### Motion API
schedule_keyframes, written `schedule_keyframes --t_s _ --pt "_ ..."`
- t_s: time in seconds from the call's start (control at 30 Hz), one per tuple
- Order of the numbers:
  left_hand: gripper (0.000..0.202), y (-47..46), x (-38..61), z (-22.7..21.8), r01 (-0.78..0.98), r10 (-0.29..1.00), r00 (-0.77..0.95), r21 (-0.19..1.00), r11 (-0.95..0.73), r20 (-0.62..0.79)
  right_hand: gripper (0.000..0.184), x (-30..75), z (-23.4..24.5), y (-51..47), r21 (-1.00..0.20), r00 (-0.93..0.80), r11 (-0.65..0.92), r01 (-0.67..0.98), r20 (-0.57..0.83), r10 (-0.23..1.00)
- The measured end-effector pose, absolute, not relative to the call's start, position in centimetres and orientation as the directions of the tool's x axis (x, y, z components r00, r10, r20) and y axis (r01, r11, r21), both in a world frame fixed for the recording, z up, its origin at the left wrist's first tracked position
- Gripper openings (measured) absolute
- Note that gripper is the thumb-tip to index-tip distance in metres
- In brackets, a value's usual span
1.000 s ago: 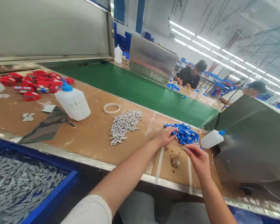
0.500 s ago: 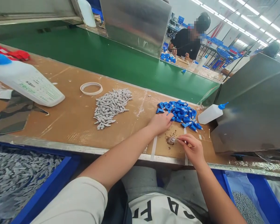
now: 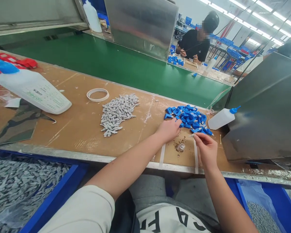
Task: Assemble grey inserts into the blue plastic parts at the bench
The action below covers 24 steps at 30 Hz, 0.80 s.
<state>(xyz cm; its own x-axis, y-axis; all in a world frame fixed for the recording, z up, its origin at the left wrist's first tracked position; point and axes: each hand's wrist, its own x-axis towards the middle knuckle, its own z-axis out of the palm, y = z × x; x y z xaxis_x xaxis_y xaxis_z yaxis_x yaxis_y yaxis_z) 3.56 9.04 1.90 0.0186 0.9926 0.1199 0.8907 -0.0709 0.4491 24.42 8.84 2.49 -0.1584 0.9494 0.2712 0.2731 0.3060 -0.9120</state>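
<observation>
Fingers of left hand (image 3: 169, 129): curled close together, tips touching the near edge of the blue plastic pieces (image 3: 189, 117); impossible to tell whether gripping any one piece.
Fingers of right hand (image 3: 206, 149): thumb and forefinger pinched shut on a thin pale stick (image 3: 192, 135), tip pointing toward the left hand.
Blue plastic pieces: small, hard, blocky, glossy; heaped loosely on the brown bench (image 3: 82, 126), just beyond both hands, near the stick's tip.
Shiny blob (image 3: 180, 147): clear, wet-looking, roundish; on the bench between the two hands, ringed by brown specks.
Squeeze bottle (image 3: 219, 119): white matte plastic, blue nozzle cap; lying on its side just right of the blue heap.
Grey pieces (image 3: 117, 111): dull, slender; piled well left of the hands.
Tape ring (image 3: 97, 94): white flat hoop, just beside the grey pile.
Belt (image 3: 126, 71): green, smooth, beyond the bench.
</observation>
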Motion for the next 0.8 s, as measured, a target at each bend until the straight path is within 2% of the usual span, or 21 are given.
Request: schedule_keyframes --t_s 0.07,0.17,0.43,0.53,0.63,0.7,0.8 --pt "0.025 9.0 3.5 2.0 0.895 0.993 0.009 0.442 -0.061 0.118 0.031 23.3 2.3 10.1 -0.936 -0.082 0.283 0.209 0.272 0.959" --pt "0.025 8.9 3.5 2.1 0.901 0.992 0.002 0.431 -0.058 0.129 0.034 21.6 2.0 11.7 -0.935 -0.082 0.311 0.173 0.301 0.950" --pt "0.026 9.0 3.6 1.6 0.896 0.992 0.019 0.439 -0.072 0.123 0.028 20.4 1.0 12.1 -0.905 -0.143 0.360 0.224 0.335 0.931" --pt "0.024 9.3 3.5 1.1 0.840 0.993 -0.004 0.539 -0.059 0.116 0.025 20.1 0.8 12.6 -0.834 -0.236 0.464 0.299 0.407 0.882" --pt "0.020 9.3 3.6 0.7 0.786 0.989 -0.043 0.616 -0.053 0.140 0.030 20.5 2.0 13.6 -0.762 -0.332 0.544 0.351 0.442 0.833" --pt "0.019 8.9 3.9 0.7 0.804 0.977 -0.051 0.589 -0.083 0.209 0.037 21.4 3.3 14.1 -0.677 -0.466 0.613 0.408 0.423 0.777" --pt "0.020 8.4 4.2 0.6 0.847 0.946 -0.046 0.515 -0.133 0.320 0.050 21.7 3.7 15.6 -0.466 -0.638 0.754 0.463 0.415 0.649"
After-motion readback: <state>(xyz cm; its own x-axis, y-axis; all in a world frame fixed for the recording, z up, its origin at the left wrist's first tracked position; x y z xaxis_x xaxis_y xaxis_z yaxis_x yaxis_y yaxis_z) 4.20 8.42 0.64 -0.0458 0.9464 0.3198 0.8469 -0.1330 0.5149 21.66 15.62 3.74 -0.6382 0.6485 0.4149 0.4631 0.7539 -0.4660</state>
